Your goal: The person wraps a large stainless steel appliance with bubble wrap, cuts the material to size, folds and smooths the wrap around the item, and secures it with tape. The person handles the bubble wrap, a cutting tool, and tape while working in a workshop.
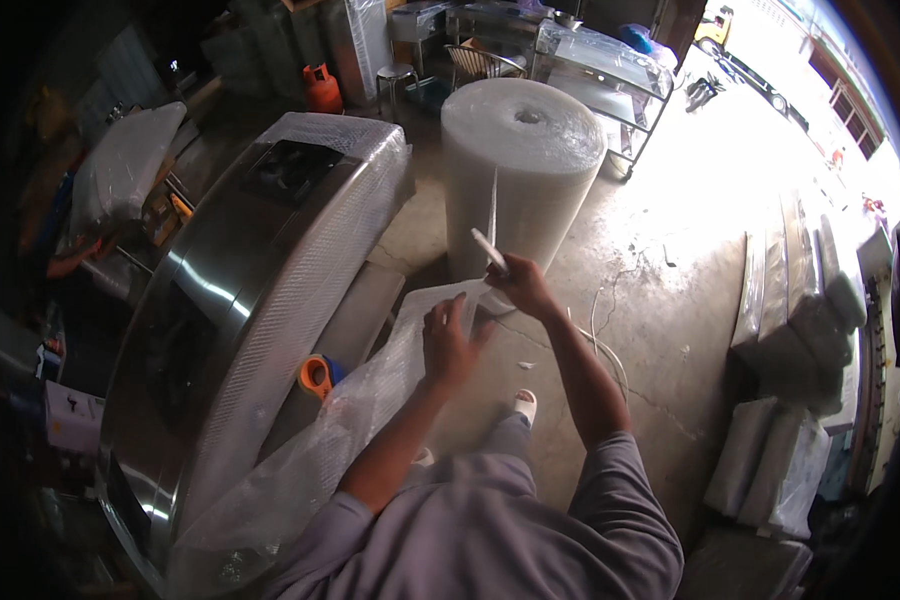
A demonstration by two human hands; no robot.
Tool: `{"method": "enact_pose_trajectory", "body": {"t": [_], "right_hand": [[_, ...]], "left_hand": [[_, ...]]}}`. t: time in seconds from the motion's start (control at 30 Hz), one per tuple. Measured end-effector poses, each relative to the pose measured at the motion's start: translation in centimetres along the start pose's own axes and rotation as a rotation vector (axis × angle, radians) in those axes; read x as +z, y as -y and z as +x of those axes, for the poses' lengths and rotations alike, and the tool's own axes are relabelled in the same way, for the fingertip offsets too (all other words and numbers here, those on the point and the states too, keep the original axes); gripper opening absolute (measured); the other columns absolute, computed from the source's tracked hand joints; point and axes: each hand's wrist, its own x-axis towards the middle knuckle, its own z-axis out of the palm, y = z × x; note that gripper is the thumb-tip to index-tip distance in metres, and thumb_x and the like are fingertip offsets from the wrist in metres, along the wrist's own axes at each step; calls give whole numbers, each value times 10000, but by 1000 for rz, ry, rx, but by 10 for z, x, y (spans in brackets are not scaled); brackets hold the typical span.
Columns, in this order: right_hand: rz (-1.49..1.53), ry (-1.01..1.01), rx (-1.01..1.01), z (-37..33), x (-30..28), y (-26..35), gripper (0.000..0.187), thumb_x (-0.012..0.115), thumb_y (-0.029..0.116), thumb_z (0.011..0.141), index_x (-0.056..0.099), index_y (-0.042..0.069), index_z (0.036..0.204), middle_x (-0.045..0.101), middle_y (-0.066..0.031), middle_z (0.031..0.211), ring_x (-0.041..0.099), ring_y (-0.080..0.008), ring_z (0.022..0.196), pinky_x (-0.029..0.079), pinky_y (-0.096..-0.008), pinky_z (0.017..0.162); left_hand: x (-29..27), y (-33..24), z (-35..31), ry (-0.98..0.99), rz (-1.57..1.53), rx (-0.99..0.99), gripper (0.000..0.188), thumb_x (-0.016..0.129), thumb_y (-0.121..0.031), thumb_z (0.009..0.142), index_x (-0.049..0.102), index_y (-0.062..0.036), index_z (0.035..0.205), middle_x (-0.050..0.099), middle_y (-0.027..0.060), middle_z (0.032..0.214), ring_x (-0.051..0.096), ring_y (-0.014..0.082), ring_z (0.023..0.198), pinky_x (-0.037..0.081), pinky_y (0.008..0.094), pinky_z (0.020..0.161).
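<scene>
And the right hand (522,284) is gripping a white tool (486,246), forearm stretching forward; apart from it, the left hand (452,345) is opening its thumb wide beside the bubble wrap sheet (368,392), which is lying between the standing roll (545,205) and the person.

A red rounded gas cylinder (322,90) stands near a round-topped metal stool (398,72); outside, a dark motorcycle (703,93) stands near a yellow-cabbed truck (713,30).
</scene>
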Motion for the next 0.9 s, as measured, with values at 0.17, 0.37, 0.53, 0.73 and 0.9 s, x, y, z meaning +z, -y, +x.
{"method": "enact_pose_trajectory", "body": {"t": [0.17,0.37,0.53,0.73,0.9], "right_hand": [[167,163,-5,4,-30,-12,144,756,91,860,673,-9,921,654,-31,767,575,-62,794,495,-304,707],[307,407,2,40,-88,-27,169,703,86,914,672,-18,1044,713,-62,905,649,-114,863,534,-307,789],[310,344,40,130,-163,-52,202,630,165,997,644,-6,1104,702,-66,905,684,-145,802,544,-309,695],[-89,-28,-77,305,-259,-77,252,701,233,951,651,-13,938,638,-99,717,601,-171,660,490,-367,625],[-600,-47,-110,460,-283,-103,405,788,345,829,671,-12,978,712,-251,936,695,-426,918,531,-489,787]], "left_hand": [[79,-5,40,-158,-38,69,321,741,-206,895,670,-27,1152,690,137,1103,648,331,1050,493,474,925],[122,-27,45,-255,-150,-308,121,714,-94,913,705,-8,997,716,149,883,701,307,817,543,401,718],[132,-39,40,-338,-152,-405,111,684,-99,944,676,0,991,694,160,904,685,317,834,531,397,735],[136,-39,52,-376,-62,-462,116,621,-108,986,609,6,1001,662,179,926,657,349,843,514,416,736],[141,-40,57,-382,66,-578,115,590,-112,997,581,-2,1028,626,187,944,620,376,858,488,445,756]]}}
